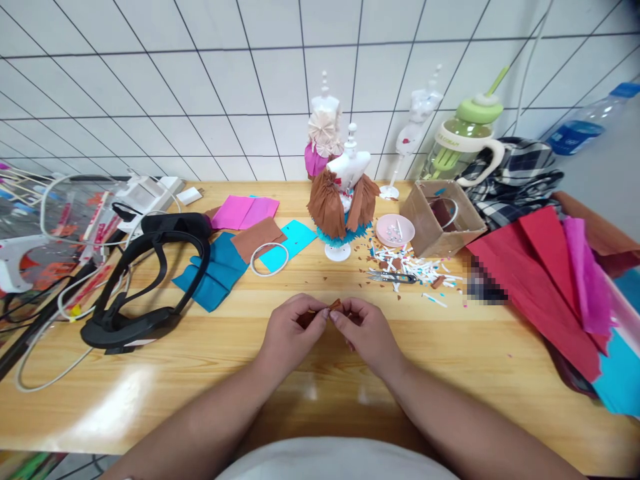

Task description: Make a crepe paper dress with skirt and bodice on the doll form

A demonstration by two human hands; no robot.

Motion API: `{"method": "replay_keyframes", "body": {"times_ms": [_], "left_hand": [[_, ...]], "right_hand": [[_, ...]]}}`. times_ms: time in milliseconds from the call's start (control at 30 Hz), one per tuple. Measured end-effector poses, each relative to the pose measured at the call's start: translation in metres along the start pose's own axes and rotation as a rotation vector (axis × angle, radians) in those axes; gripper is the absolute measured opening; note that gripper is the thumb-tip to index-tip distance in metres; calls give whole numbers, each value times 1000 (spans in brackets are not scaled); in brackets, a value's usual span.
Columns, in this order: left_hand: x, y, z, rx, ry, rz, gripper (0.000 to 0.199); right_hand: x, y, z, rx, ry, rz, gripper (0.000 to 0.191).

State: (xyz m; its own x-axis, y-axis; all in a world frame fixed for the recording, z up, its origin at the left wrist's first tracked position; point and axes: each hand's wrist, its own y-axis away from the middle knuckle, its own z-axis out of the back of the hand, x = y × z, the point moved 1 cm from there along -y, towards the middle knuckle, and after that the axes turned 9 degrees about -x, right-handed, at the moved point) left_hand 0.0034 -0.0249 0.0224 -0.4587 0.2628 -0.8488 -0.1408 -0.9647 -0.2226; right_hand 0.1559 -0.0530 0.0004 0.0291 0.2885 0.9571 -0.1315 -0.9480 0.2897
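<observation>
Between my two hands, above the near middle of the wooden table, is a small folded piece of brown crepe paper (336,305). My left hand (295,328) pinches it from the left, thumb against the fingers. From the right, the thumb and fingers of my right hand (367,333) close on its other side. Most of the paper is hidden by my fingers. Straight beyond them stands a small white mannequin (349,163) dressed in brown and blue crepe paper. Thread snips (395,277) lie among white paper scraps (425,267) to the right.
A black headset frame (187,287), coloured paper sheets (245,212) and a white ring (270,259) lie left. At right are a pink dish (395,229), a cardboard box (425,230), a green-lidded jug (463,137) and red crepe paper (535,273). Two more mannequins stand by the tiled wall.
</observation>
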Motion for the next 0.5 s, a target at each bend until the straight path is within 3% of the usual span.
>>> {"method": "replay_keyframes", "body": {"times_ms": [233,400,500], "left_hand": [[2,-1,3,88,41,-83,12],[4,-2,4,77,-18,-188,9],[3,-2,4,59,0,-151,11]], "right_hand": [[-3,-3,2,9,-56,-85,22],[-3,-2,1,-12,-41,-56,21],[-1,0,1,-14,-1,-20,21]]}}
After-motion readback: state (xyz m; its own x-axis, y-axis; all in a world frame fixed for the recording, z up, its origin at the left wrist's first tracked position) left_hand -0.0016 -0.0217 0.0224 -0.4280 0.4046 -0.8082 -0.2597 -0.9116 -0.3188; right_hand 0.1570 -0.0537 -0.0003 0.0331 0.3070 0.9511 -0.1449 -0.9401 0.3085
